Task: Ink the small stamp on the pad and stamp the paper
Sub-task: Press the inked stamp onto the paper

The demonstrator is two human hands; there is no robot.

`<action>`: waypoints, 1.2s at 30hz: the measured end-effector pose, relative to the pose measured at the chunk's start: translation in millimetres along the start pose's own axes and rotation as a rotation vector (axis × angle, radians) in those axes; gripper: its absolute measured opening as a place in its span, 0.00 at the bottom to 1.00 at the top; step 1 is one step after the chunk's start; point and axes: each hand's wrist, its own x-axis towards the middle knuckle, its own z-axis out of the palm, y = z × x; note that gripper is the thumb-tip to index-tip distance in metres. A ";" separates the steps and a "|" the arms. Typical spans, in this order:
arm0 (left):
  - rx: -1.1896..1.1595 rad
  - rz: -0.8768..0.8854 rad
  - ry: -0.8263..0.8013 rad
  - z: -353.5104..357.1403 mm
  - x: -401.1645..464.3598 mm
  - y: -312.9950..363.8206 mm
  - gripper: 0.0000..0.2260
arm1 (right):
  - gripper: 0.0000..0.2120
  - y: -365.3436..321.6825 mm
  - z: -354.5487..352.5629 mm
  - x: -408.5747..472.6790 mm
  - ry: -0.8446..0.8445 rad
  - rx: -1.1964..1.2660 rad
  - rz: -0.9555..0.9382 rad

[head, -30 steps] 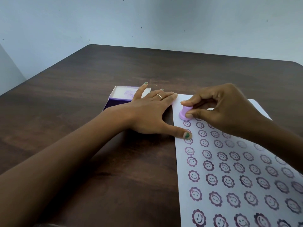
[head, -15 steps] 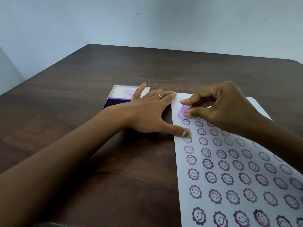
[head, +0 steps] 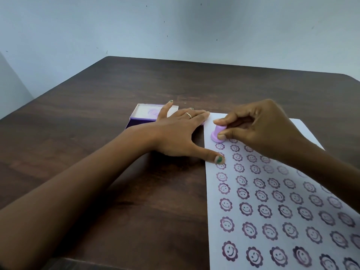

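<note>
A white sheet of paper [head: 263, 191] lies on the right, covered with rows of purple smiley-flower prints. My right hand [head: 259, 127] pinches the small lilac stamp [head: 217, 135] between thumb and forefinger and holds it face down on the paper near its far left corner. My left hand [head: 181, 133] lies flat with fingers spread, its thumb tip and fingertips resting on the paper's left edge. The purple ink pad [head: 144, 114] with a pale inner surface sits just behind my left hand, partly hidden by the fingers.
All of this lies on a dark brown wooden table [head: 97, 152], whose far edge meets a pale blue wall [head: 175, 26]. Bare tabletop stretches behind the paper and to the left of the pad.
Little has moved: my right hand keeps the stamp at the same spot on the paper, pressing slightly down. My left hand stays flat on the paper's edge.
</note>
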 end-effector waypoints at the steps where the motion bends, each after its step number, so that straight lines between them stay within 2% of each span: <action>1: 0.001 -0.002 -0.001 -0.1 0.1 -0.8 0.53 | 0.13 0.7 -0.1 0.0 -0.012 0.000 -0.003; 4: -0.001 0.000 0.014 0.7 -0.1 -2.0 0.51 | 0.12 5.5 -3.6 -1.5 -0.011 0.131 0.006; 8: 0.006 0.003 0.018 0.4 0.8 -2.3 0.51 | 0.14 19.5 -10.2 -1.4 0.213 0.597 0.115; 11: 0.003 -0.001 0.033 0.3 0.8 -1.7 0.51 | 0.17 26.3 -10.3 -0.7 0.235 0.788 0.211; 18: -0.024 0.027 0.088 -2.5 -2.3 -3.8 0.48 | 0.19 30.3 -9.8 -0.8 0.222 0.833 0.239; 21: -0.061 0.043 0.209 -8.4 -3.6 -5.6 0.37 | 0.18 31.8 -11.0 -0.9 0.241 0.858 0.251; 25: 0.032 0.050 0.347 -12.9 -3.3 -10.2 0.21 | 0.17 35.0 -11.7 -0.9 0.268 0.914 0.283; 36: 0.060 0.036 0.482 -6.9 0.0 -7.8 0.10 | 0.19 37.0 -11.7 -1.0 0.281 0.904 0.300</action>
